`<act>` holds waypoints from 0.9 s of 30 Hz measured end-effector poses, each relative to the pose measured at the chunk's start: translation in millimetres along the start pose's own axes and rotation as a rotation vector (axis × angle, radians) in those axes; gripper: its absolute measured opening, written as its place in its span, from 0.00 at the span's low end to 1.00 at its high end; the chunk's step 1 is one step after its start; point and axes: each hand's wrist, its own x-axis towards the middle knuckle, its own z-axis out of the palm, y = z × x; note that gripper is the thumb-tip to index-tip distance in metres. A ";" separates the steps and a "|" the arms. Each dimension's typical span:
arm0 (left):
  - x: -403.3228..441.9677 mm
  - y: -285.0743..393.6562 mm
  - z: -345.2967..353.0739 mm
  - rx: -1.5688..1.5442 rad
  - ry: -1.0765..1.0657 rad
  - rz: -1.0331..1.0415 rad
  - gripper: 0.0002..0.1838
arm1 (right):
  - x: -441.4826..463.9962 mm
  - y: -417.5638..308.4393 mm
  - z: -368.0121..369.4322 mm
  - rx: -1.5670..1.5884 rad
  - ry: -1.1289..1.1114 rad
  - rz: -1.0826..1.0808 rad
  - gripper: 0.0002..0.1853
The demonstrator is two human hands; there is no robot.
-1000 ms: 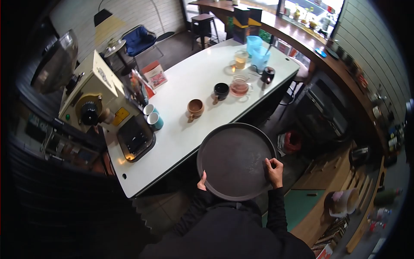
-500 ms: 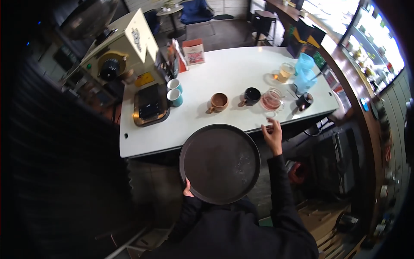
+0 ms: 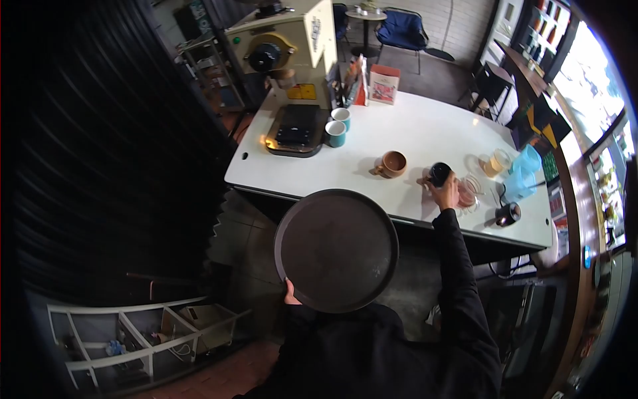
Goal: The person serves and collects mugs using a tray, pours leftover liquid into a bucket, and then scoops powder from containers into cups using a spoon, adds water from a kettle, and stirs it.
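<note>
My left hand [image 3: 291, 292] grips the left near rim of a round dark serving tray [image 3: 335, 249]. Only the thumb side shows; its other fingers are hidden under the tray. The tray's top is bare and it is held level in front of my body. My right hand [image 3: 446, 193] reaches over the white table and has its fingers around the near side of a black cup [image 3: 439, 173], which stands on the table. Close to its right is a glass server [image 3: 468, 194] with reddish liquid. To the left stands a brown cup [image 3: 393, 163].
On the table [image 3: 412, 120] are two teal cups [image 3: 335, 133], a black scale [image 3: 297, 126], a beige coffee grinder [image 3: 292, 46], a glass of pale liquid [image 3: 496, 162], blue pitchers [image 3: 522, 181] and a dark mug [image 3: 508, 213]. A metal rack [image 3: 126, 309] lies low at left.
My right hand has moved forward from the table's edge to the black cup. The view has turned left, so the table appears farther right. The tray stays in my left hand.
</note>
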 end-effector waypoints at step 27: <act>19.5 50.7 -3.1 -0.140 0.135 -0.156 0.40 | -63.3 -120.7 -78.8 0.151 -0.101 -0.390 0.36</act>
